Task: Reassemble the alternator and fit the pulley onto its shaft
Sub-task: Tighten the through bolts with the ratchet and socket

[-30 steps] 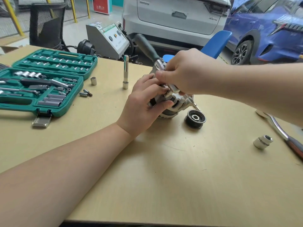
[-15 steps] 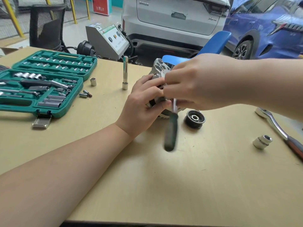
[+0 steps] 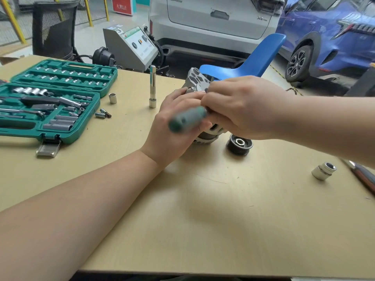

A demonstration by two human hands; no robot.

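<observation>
- Reassembly of the housing looks to me like the step in hand, since the black ribbed pulley with a nut resting in its bore [image 3: 240,146] lies loose on the pale wooden table [image 3: 203,220], just right of the work and not yet on any shaft.
- Nearest, my left hand [image 3: 172,130] wraps round the near-left side of the silver finned alternator body [image 3: 197,81], fingers curled over the casing, steadying it tilted on the table.
- Across that hand lies the blurred green-grey driver handle [image 3: 187,119], its butt pointing near-left.
- My right hand [image 3: 243,108] comes in from the right, fingers curled close round the handle's far end against the alternator; I cannot see the tip or what it engages.
- Next, I judge the driver must sit square on its fastener and the body stay braced; then the pulley goes on.
- Right, a short chrome socket [image 3: 324,171] stands alone.
- Farther left, an open green socket case [image 3: 50,102] and an upright chrome extension bar [image 3: 152,87].
</observation>
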